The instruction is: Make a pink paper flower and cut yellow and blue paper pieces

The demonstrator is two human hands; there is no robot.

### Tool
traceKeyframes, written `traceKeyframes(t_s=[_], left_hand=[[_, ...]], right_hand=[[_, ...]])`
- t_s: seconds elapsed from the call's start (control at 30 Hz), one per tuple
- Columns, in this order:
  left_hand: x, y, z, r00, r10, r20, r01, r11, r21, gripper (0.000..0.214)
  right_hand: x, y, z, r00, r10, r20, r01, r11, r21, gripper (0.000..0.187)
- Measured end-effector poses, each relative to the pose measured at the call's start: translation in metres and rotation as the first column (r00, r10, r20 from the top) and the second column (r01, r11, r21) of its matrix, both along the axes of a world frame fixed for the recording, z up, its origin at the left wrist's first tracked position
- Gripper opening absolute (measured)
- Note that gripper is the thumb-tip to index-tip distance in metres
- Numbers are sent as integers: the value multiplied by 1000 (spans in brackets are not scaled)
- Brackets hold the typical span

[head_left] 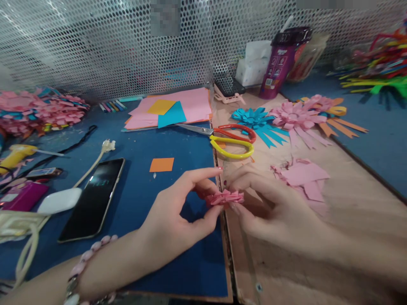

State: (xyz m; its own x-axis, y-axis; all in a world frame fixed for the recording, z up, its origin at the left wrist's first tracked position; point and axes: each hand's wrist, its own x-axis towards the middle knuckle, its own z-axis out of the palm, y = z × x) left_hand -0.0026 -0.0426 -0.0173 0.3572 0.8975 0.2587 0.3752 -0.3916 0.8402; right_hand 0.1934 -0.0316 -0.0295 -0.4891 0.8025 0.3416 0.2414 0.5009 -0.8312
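Both hands meet over the seam between the blue mat and the wooden board. My left hand pinches the left end of a small pink folded-paper flower between thumb and fingers. From the right, my right hand grips the same flower, fingers curled over it. A beaded bracelet circles my left wrist. Pink paper scraps lie just right of my right hand. Scissors with red and yellow handles rest beyond the hands.
A phone lies on the mat at left beside a white cable and a yellow glue gun. Sheets of coloured paper sit at the back. Finished blue and pink paper flowers lie on the board. A perforated metal screen closes the rear.
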Motion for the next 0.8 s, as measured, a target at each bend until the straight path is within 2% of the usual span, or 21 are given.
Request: traceKeyframes(t_s=[0.53,0.8], left_hand=[[1,2,2,999,-35,19,36,998,-45,53],[0,4,2,997,-44,62,52,990,-133,50]], right_hand=[[-1,0,-1,1000,24,-19,-25,998,-56,10],[-1,-1,-1,998,34,-49,-38,996,-85,9]])
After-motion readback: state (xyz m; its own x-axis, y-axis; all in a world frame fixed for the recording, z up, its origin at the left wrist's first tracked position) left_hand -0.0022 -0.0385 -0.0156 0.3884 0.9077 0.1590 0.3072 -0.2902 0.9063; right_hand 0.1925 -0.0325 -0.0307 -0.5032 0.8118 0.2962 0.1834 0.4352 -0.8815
